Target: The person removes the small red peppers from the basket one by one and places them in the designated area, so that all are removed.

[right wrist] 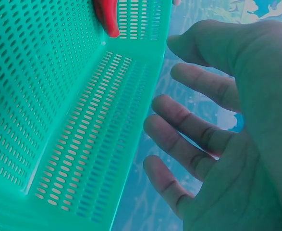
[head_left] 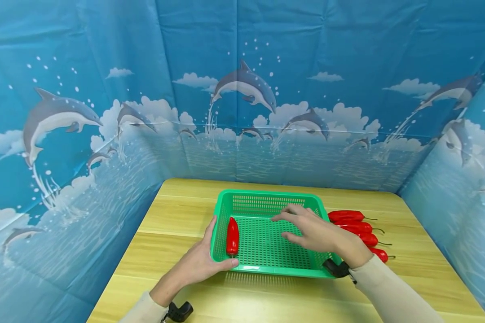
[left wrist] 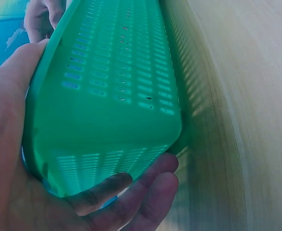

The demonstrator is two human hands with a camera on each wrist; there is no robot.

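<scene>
A green plastic basket (head_left: 280,270) with slotted walls stands on the table. My left hand (head_left: 198,264) grips its near left corner. In the left wrist view, the thumb lies over the basket's rim and the fingers reach along the outer wall (left wrist: 102,120). One red chili pepper (head_left: 232,237) lies lengthwise inside the basket against the left side; its tip end also shows in the right wrist view. Above the basket's right half hovers my right hand (head_left: 312,231), holding nothing, with its fingers (right wrist: 179,115) spread and slightly bent.
Several red peppers (head_left: 361,227) with dark stems lie in a row on the table just right of the basket, partly hidden by the right arm. The wooden table (head_left: 174,211) backs onto a blue dolphin-print curtain (head_left: 210,161) that also hangs at both sides.
</scene>
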